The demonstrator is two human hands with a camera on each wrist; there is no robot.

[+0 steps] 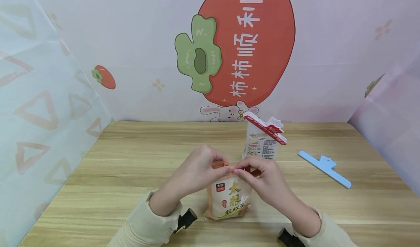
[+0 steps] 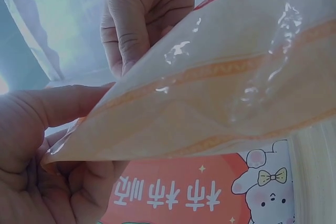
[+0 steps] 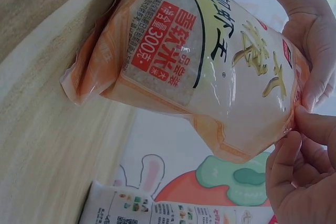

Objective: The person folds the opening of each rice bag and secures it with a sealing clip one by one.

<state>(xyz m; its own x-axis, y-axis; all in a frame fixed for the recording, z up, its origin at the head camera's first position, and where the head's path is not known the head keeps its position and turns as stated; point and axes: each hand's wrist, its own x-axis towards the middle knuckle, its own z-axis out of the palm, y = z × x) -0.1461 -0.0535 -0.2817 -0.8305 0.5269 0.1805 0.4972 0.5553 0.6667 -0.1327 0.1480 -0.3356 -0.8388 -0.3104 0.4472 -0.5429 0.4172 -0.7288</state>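
A small bag of rice [image 1: 229, 199], cream with orange edges and gold lettering, stands on the wooden table. Both hands pinch its top edge, close together at the middle. My left hand [image 1: 205, 168] grips the edge from the left, thumb in front and fingers behind. My right hand [image 1: 267, 177] does the same from the right. In the right wrist view the lower part of the rice bag [image 3: 210, 61] shows grains through a clear window. In the left wrist view its side [image 2: 210, 103] looks smooth and shiny. Whether the top is torn cannot be made out.
Behind the right hand stands a white printed bag [image 1: 260, 148] with a red and white sealing clip [image 1: 265, 128] across its top. A light blue sealing clip [image 1: 325, 168] lies on the table [image 1: 147, 148] at the right. A printed cloth backdrop [image 1: 147, 39] closes the rear.
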